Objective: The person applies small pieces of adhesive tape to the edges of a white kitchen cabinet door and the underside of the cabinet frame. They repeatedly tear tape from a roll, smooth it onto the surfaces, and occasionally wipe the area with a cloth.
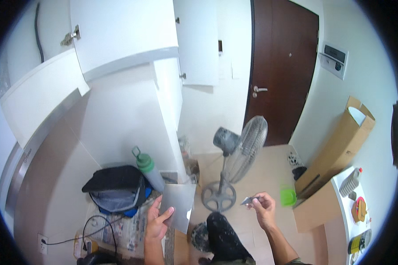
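Left hand (156,221) is gripping flat grey sheet (179,201) between thumb and fingers, low, left of centre. Right hand (265,209) is pinching small dark pointed tool (249,201), fingers curled, well apart from sheet. Pedestal fan (227,141) is standing beyond, between hands.

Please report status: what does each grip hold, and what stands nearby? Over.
Left grip: holding grey sheet, thumb on its face. Right grip: pinching small pointed tool, apart from sheet. Standing fan on floor beyond.
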`<state>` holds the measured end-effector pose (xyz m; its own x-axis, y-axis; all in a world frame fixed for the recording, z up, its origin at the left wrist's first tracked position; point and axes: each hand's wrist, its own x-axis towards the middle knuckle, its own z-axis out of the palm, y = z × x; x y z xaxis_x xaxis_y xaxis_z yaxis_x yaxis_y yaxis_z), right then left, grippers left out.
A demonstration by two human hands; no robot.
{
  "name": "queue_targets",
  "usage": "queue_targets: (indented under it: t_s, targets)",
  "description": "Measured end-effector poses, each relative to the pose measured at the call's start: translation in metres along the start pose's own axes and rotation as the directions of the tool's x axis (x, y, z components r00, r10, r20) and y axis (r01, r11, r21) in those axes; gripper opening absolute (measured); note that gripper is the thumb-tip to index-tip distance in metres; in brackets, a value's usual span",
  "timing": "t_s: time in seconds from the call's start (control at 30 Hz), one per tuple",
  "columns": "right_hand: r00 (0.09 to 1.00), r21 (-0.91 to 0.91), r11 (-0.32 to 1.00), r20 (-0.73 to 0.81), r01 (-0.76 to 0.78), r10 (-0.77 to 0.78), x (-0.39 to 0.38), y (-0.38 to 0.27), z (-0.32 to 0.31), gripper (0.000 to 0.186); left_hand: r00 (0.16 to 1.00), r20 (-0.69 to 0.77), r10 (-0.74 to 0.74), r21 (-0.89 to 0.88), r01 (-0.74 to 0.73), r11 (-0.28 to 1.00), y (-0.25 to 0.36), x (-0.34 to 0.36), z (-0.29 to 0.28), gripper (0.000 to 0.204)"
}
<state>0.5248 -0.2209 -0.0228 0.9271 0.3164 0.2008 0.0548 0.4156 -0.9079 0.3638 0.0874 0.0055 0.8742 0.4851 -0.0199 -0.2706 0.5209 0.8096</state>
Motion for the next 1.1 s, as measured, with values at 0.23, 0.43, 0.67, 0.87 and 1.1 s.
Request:
queue_targets:
  t_s: [0.23, 0.43, 0.67, 0.87, 1.1]
  targets:
    - [0.937, -0.022, 0.958, 0.213, 0.287, -0.276, 0.135, -0.047, 0.056, 0.009, 0.979, 0.188, 0.081, -0.058, -0.071, 0.996, 0.040, 0.106, 0.027, 0.041]
    - [0.848, 0.125, 0.933, 0.391, 0.337, -0.358, 0.274, -0.132, 0.152, 0.008, 0.999, 0.007, 0.047, 0.047, -0.048, 0.998, 0.124, 0.164, 0.093, 0.047]
    - [0.734, 0.186, 0.914, 0.548, 0.360, -0.401, 0.355, -0.227, 0.248, 0.008, 0.948, -0.318, 0.007, 0.059, 0.012, 0.998, 0.231, 0.134, 0.177, 0.051]
    - [0.761, 0.156, 0.944, 0.561, 0.291, -0.327, 0.382, -0.260, 0.295, 0.009, 0.934, -0.341, 0.110, 0.042, -0.102, 0.994, 0.310, 0.136, 0.200, 0.053]
    - [0.814, 0.135, 0.965, 0.519, 0.224, -0.261, 0.388, -0.258, 0.304, 0.008, 0.920, -0.323, 0.222, 0.010, -0.231, 0.973, 0.355, 0.158, 0.191, 0.056]
